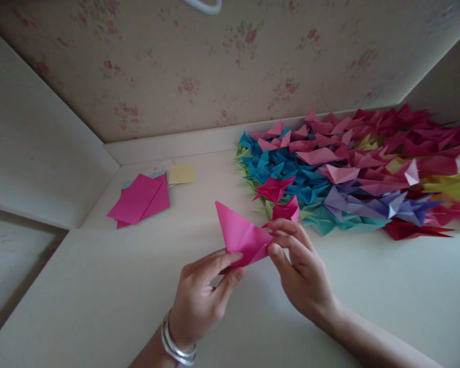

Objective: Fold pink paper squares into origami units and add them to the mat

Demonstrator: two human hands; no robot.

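Left hand [205, 291] pinches the pink paper [240, 236] at lower left; right hand [301, 271] fingertips nearly closed on its right corner, over the white desk [99, 296]. Uneven pull could crease it crooked.

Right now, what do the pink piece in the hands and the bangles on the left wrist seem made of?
Pink piece: likely thin, matte paper, judging by its sharp folded edges and creases. Bangles: probably polished metal, given the silvery highlights, though coated plastic is possible.
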